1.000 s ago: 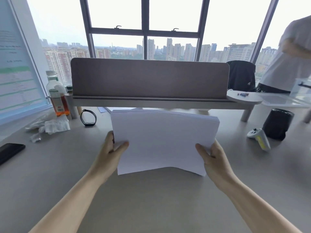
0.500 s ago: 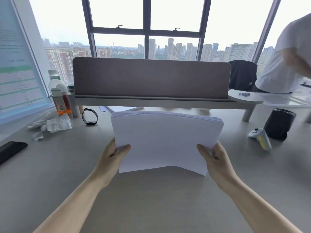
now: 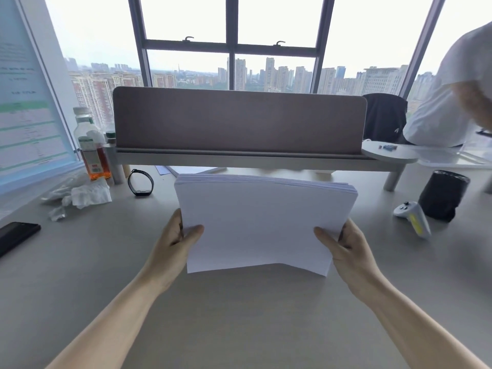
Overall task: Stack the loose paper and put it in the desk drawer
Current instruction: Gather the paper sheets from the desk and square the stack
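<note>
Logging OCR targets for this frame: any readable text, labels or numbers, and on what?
None reads clearly.
Monitor: lines of text and green table rows, too blurred.
Bottle label: print too small.
Paper stack, held by left hand and right hand: facing sheet blank.

A brown divider panel (image 3: 239, 119) stands across the desk. At its left end stand a bottle (image 3: 90, 147) of orange drink, crumpled tissues (image 3: 87, 194) and a black wristband (image 3: 140, 182). Past its right end lie a white controller (image 3: 412, 218) (yellow stripe) and a black cylinder (image 3: 443, 194).
</note>
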`<state>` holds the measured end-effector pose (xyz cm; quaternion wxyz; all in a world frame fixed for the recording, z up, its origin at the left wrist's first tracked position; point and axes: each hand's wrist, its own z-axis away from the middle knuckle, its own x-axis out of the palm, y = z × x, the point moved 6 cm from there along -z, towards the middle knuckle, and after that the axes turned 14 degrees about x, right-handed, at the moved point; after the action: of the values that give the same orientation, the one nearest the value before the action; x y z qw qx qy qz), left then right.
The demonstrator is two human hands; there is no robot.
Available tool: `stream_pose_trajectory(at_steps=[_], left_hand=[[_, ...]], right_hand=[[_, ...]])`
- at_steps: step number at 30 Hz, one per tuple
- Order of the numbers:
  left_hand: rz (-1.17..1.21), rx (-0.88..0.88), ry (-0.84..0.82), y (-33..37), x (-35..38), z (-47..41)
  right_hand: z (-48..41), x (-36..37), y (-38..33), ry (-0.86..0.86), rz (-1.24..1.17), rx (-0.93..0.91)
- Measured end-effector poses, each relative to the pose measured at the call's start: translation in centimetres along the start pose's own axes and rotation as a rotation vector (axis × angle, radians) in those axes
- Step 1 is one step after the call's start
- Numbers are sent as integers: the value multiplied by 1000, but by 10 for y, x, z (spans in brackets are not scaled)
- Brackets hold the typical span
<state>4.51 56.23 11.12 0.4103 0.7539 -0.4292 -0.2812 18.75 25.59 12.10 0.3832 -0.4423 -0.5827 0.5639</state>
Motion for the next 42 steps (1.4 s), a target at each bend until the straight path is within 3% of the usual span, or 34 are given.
stream_pose_trajectory(at_steps=[20,25,29,32,37,42], left_hand=[[-84,-1,9,8,8,4],[-103,8,-6,13,10,6],[-21,-39,78,0,5,6],[-38,-57,24,8,15,4],[-5,29,-94,54,65,-18],[274,-70,-349,97,198,-20]], right_hand=[[0,2,4,-64,-127,100],[2,3,5,-15,-73,82],[3,5,4,10,11,43],[8,-1,-3,53,101,-10],[40,-65,-42,149,120,-50],[133,-196,-70,257,-87,126]])
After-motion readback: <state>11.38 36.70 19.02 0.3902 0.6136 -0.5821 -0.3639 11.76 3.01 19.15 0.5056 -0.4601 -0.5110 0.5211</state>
